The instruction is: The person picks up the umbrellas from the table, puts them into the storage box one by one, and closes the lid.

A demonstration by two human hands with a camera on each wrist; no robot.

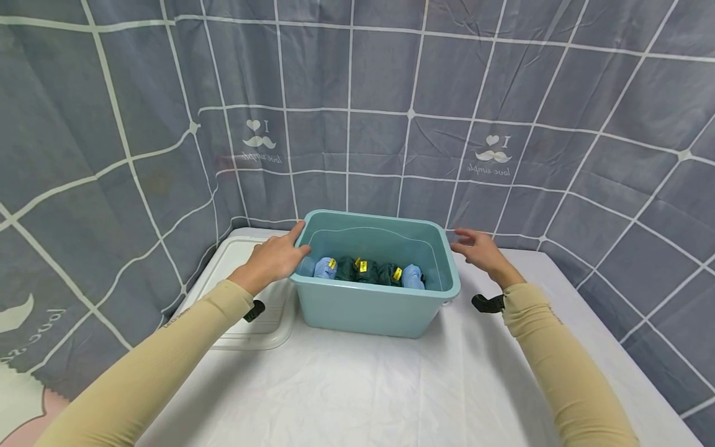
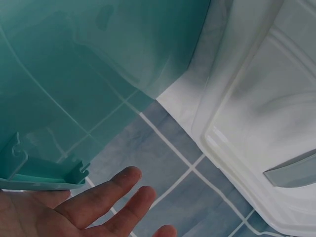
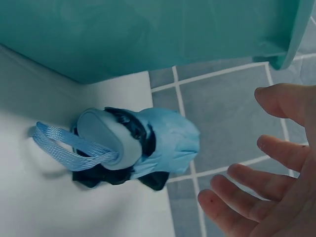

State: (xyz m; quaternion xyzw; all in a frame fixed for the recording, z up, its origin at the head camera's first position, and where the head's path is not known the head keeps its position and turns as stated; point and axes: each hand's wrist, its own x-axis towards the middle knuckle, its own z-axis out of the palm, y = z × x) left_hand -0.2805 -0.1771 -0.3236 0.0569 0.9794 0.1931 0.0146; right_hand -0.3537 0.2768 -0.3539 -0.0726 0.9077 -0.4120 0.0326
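A teal plastic bin (image 1: 371,310) stands on the white-covered table. In a row along its bottom lie light blue and dark green folded umbrellas (image 1: 367,271) with yellow tags. My left hand (image 1: 274,259) touches the bin's left rim, its thumb over the edge; in the left wrist view its other fingers (image 2: 106,197) extend loosely outside the wall. Off the right rim, my right hand (image 1: 481,251) hovers with relaxed, spread fingers and holds nothing. The right wrist view shows a light blue folded umbrella (image 3: 165,140) with a wrist strap (image 3: 74,153) beside the bin, mostly hidden in the head view.
A white lid (image 1: 226,257) lies flat on the table, left of the bin. Grey checked curtains (image 1: 380,143) hang behind the table and along both sides. Bare white cloth (image 1: 357,391) covers the table in front of the bin.
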